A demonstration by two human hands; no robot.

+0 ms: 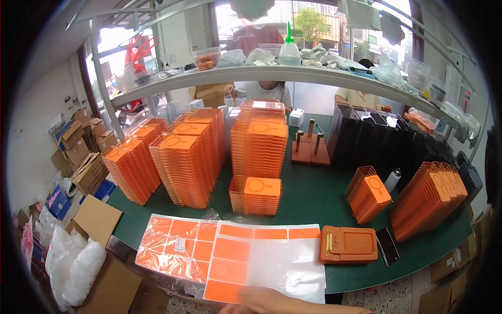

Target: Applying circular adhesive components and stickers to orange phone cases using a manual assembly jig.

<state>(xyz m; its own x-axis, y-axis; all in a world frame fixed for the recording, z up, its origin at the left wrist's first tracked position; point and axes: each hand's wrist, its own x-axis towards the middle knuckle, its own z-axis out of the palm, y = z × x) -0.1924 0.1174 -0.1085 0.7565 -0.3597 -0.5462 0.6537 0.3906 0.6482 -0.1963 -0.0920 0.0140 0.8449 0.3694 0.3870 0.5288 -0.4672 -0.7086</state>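
My right hand (264,300) reaches in from the lower edge, its forearm running off to the right. Its blurred fingertips are at the lower orange sticker (222,291) on a white sticker sheet (285,261); whether they grip it I cannot tell. Orange stickers remain along the sheet's left column and top row, while the rest is bare backing. My left hand does not show clearly. Left of the sheet, more orange sticker sheets (172,243) lie in clear plastic. Beside the sheet's right edge sits an orange jig-like block (349,245) with a hinged-looking frame.
Tall stacks of orange phone-case-like frames (180,167) stand behind the sheets; a shorter orange stack (367,193) is at right. Black stacks (361,136) stand at back right. A phone (388,247) lies by the block. A shelf (282,73) spans overhead; people sit across the green table (308,199).
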